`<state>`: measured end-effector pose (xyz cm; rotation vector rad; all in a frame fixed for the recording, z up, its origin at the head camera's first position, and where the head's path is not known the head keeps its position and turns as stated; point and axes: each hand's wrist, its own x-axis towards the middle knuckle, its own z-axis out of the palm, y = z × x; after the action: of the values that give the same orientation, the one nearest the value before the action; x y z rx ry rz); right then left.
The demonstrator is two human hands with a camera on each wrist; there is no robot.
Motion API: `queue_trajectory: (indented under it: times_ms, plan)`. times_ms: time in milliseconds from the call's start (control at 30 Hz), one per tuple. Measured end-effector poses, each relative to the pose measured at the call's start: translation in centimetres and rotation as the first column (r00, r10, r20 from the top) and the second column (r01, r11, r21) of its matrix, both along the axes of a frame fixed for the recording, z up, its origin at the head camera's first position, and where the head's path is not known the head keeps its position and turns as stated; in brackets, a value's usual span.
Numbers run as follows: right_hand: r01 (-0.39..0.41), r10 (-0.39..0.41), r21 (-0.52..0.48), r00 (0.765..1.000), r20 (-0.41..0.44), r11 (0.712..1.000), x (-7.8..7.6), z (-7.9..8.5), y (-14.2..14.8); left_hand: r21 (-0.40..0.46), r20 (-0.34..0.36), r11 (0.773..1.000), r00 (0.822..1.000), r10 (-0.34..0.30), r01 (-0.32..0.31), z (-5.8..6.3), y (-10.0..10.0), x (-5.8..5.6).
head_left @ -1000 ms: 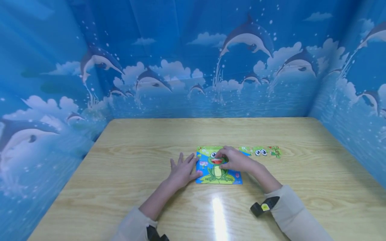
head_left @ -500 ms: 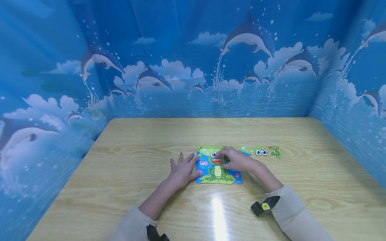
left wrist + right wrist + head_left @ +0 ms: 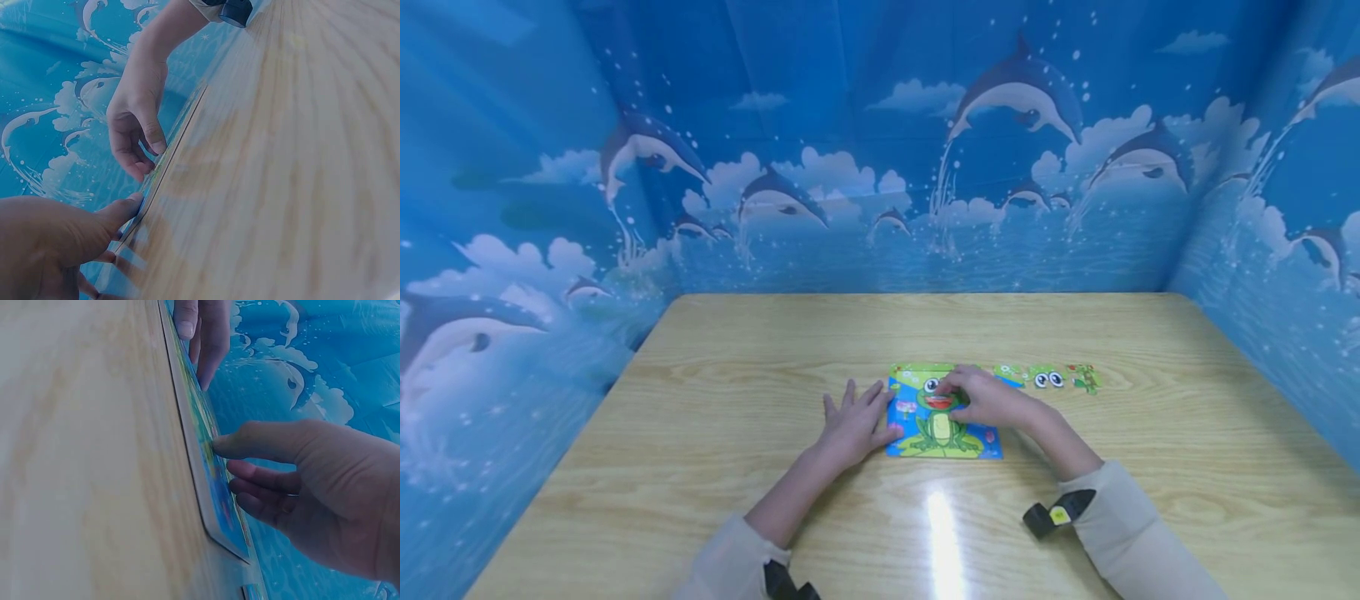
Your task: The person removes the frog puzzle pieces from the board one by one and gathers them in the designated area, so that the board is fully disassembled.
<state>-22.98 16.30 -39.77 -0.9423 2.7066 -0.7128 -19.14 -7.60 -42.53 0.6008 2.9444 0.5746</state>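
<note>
A frog jigsaw puzzle board (image 3: 942, 427) lies flat on the wooden table, with a green frog on blue. My left hand (image 3: 852, 427) rests at its left edge, fingers spread, with thumb and fingertips touching the border. Over the upper right of the board is my right hand (image 3: 988, 398), its fingers bent and its thumb tip down on the picture. In the right wrist view, the right thumb (image 3: 256, 442) meets the board (image 3: 203, 434) while the other fingers curl behind it. Whether a puzzle piece sits between them is hidden.
Loose puzzle pieces lie in a row right of the board: a green and blue piece (image 3: 1009, 374), a piece with two eyes (image 3: 1048, 378) and a green piece with red spots (image 3: 1084, 378). A dolphin-print curtain (image 3: 850, 167) borders the table (image 3: 760, 333).
Both hands stay almost still. The right thumb has shifted slightly over the frog's picture, and the board's lower right corner has moved very slightly left.
</note>
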Motion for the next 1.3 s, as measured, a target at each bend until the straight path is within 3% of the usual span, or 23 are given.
queue_trajectory:
  times_ms: [900, 1300]
  plan:
    - [0.033, -0.033, 0.009, 0.999, 0.000, 0.999, 0.01, -0.12, 0.08, 0.001, -0.007, 1.000, 1.000, -0.002, 0.002, 0.10, 0.05, 0.13]
    - [-0.004, 0.005, 0.064, 1.000, -0.010, 0.998, 0.22, 0.45, -0.06, -0.005, -0.005, 1.000, 1.000, -0.003, 0.003, 0.09, 0.05, 0.02]
